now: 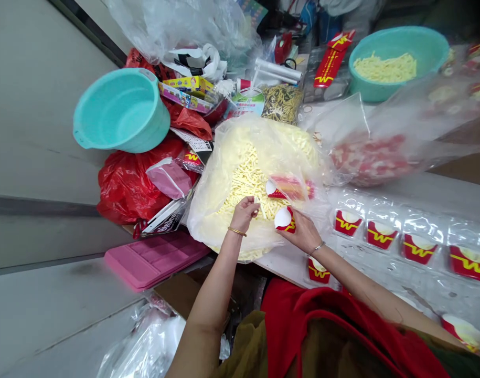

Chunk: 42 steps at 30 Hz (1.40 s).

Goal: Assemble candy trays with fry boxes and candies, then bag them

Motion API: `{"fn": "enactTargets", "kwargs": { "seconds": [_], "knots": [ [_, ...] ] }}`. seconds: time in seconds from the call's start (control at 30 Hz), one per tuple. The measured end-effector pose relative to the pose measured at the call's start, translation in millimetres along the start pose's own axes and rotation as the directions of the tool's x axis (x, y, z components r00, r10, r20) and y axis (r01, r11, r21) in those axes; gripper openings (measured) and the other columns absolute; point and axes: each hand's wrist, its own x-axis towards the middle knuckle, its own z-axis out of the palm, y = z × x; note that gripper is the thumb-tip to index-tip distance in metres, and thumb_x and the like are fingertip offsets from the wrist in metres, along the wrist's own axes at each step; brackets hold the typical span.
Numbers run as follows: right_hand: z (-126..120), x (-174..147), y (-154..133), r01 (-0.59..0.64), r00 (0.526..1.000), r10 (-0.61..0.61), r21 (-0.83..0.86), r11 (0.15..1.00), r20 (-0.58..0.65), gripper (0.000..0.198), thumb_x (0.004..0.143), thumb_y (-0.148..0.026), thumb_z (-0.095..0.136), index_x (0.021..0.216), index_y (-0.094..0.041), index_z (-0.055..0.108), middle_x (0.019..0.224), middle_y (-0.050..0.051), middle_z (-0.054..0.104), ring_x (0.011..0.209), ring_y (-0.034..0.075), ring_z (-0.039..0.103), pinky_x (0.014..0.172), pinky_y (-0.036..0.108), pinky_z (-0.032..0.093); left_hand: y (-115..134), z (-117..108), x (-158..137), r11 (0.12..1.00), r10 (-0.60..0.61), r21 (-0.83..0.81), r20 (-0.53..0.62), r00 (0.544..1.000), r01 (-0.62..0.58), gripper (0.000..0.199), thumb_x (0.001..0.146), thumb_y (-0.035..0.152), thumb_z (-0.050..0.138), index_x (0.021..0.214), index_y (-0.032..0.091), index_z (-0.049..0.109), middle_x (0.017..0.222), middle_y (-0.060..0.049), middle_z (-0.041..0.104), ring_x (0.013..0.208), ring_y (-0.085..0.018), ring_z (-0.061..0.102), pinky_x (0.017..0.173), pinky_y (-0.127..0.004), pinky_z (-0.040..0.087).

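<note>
Now | right hand [302, 231] — curved red carton [290, 224] | filmy bag [203, 207] — pale sticks [245, 176]

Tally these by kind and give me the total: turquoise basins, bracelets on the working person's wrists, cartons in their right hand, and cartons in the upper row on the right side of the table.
Turquoise basins: 2
Bracelets: 2
Carton in right hand: 1
Upper-row cartons: 4
Total: 9
</note>
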Motion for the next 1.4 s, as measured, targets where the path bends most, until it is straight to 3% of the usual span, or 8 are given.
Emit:
{"fn": "enactTargets", "kwargs": {
  "seconds": [0.13, 0.33, 0.57, 0.7, 0.8, 0.9, 1.1, 1.4],
  "knots": [
    [8.6, 14.0, -25.0, 0.103, 0.995, -0.103, 0.053, 0.993, -0.01, 0.072, 0.072, -0.044, 0.067, 0.13, -0.011, 0.038, 0.119, 0.019, 0.054, 0.11, 0.033, 0.052, 0.092, 0.049, 0.045, 12.2, 6.3, -16.7, 0.973, 0.012, -0.232, 0.109, 0.994, 0.014, 0.024, 0.068, 0.028, 0.065, 0.087, 0.018, 0.054, 0.069, 0.004, 0.051, 0.051, -0.004, 0.043, 0.05, -0.019, 0.037],
    [12.9, 12.9, -30.4, 0.096, 0.995, -0.093, 0.058, 0.994, -0.045, 0.067, 0.074, -0.037, 0.064, 0.13, -0.015, 0.035, 0.116, 0.017, 0.053, 0.108, 0.033, 0.052, 0.089, 0.051, 0.046, 16.0, 12.3, -34.1, 0.914, 0.218, 0.31, 0.166, 0.962, -0.261, 0.022, 0.072, 0.025, 0.065, 0.093, 0.02, 0.062, 0.079, -0.001, 0.061, 0.064, -0.011, 0.052, 0.062, -0.024, 0.043],
    [11.9, 7.3, -17.7, 0.186, 0.982, -0.186, 0.003, 0.983, -0.035, 0.063, 0.076, -0.026, 0.059, 0.132, -0.015, 0.034, 0.12, 0.017, 0.053, 0.112, 0.032, 0.05, 0.094, 0.051, 0.044, 16.9, 30.0, -42.5, 0.734, 0.262, 0.523, 0.371, 0.891, -0.433, 0.013, 0.078, 0.019, 0.057, 0.072, 0.023, 0.067, 0.071, -0.004, 0.063, 0.072, -0.018, 0.057, 0.071, -0.029, 0.042],
    [11.9, 7.4, -6.5, 0.145, 0.988, -0.144, 0.016, 0.989, -0.059, 0.069, 0.076, -0.037, 0.062, 0.135, -0.015, 0.031, 0.127, 0.018, 0.051, 0.117, 0.033, 0.049, 0.095, 0.051, 0.043, 20.6, 12.5, -9.7, 0.732, 0.303, 0.543, 0.28, 0.911, -0.411, 0.021, 0.083, 0.019, 0.049, 0.094, 0.022, 0.066, 0.083, -0.005, 0.065, 0.077, -0.019, 0.058, 0.072, -0.029, 0.043],
    [12.1, 7.9, 0.2, 0.09, 0.995, -0.089, 0.011, 0.996, -0.048, 0.072, 0.076, -0.041, 0.062, 0.135, -0.013, 0.032, 0.127, 0.019, 0.052, 0.115, 0.032, 0.052, 0.093, 0.049, 0.046, 24.3, -7.1, 33.5, 0.527, 0.362, 0.796, 0.107, 0.926, -0.298, 0.039, 0.078, 0.008, 0.047, 0.113, 0.02, 0.059, 0.099, -0.011, 0.06, 0.089, -0.024, 0.056, 0.08, -0.035, 0.04],
    [11.8, 9.2, 1.7, 0.055, 0.998, -0.055, 0.006, 0.998, -0.021, 0.074, 0.076, -0.044, 0.062, 0.136, -0.011, 0.032, 0.125, 0.02, 0.054, 0.11, 0.032, 0.056, 0.09, 0.047, 0.048, 22.5, -16.5, 70.5, 0.388, 0.342, 0.891, 0.099, 0.935, -0.237, 0.04, 0.073, 0.002, 0.046, 0.107, 0.018, 0.059, 0.105, -0.015, 0.056, 0.102, -0.029, 0.051, 0.087, -0.04, 0.034],
    [10.2, 10.7, 1.3, 0.008, 1.0, -0.008, 0.03, 1.0, 0.002, 0.079, 0.075, -0.049, 0.061, 0.138, -0.011, 0.032, 0.12, 0.019, 0.058, 0.105, 0.033, 0.059, 0.084, 0.046, 0.05, 8.3, -22.3, 83.7, 0.739, 0.265, 0.635, 0.035, 0.964, -0.226, 0.012, 0.067, 0.007, 0.057, 0.066, 0.018, 0.052, 0.077, -0.008, 0.056, 0.094, -0.026, 0.051, 0.087, -0.036, 0.034],
    [9.7, 19.3, -9.8, -0.01, 1.0, 0.01, 0.05, 0.999, -0.002, 0.074, 0.075, -0.047, 0.062, 0.135, -0.013, 0.033, 0.118, 0.017, 0.059, 0.103, 0.033, 0.059, 0.082, 0.046, 0.051, 6.1, -24.0, 26.0, 0.992, 0.089, 0.085, 0.0, 0.996, -0.089, 0.025, 0.075, 0.034, 0.053, 0.061, 0.019, 0.038, 0.055, 0.005, 0.037, 0.048, -0.007, 0.034, 0.049, -0.022, 0.031]
  ]
}}
